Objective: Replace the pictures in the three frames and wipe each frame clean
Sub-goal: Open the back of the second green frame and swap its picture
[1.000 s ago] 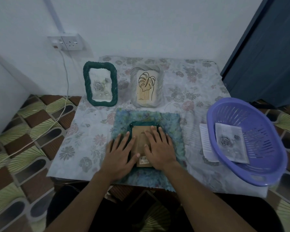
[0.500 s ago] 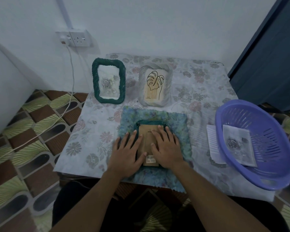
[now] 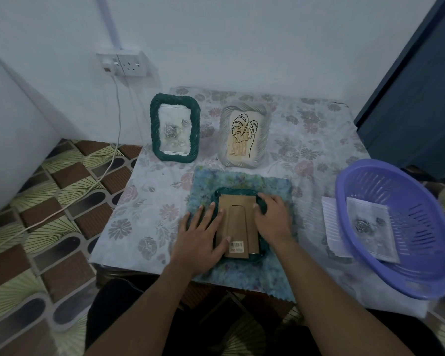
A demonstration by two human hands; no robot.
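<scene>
The face-down green frame (image 3: 235, 191) lies on a fuzzy blue cloth (image 3: 275, 186) at 6 o'clock on the floral-covered surface (image 3: 144, 201). Its tan cardboard back (image 3: 238, 222) and flat stand face upward. The left hand (image 3: 199, 237) presses flat with straight fingers along the 9 o'clock side, while the right hand (image 3: 274, 219) curls over the twisted, rope-like rim at 2 o'clock. If that corner is lifted unevenly, the thin back may bow and let the glass slip. The cloth also overhangs the near edge, so it could slide off.

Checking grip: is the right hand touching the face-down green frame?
Touching. Head view: the right hand curls over a corner of the face-down green frame.
</scene>
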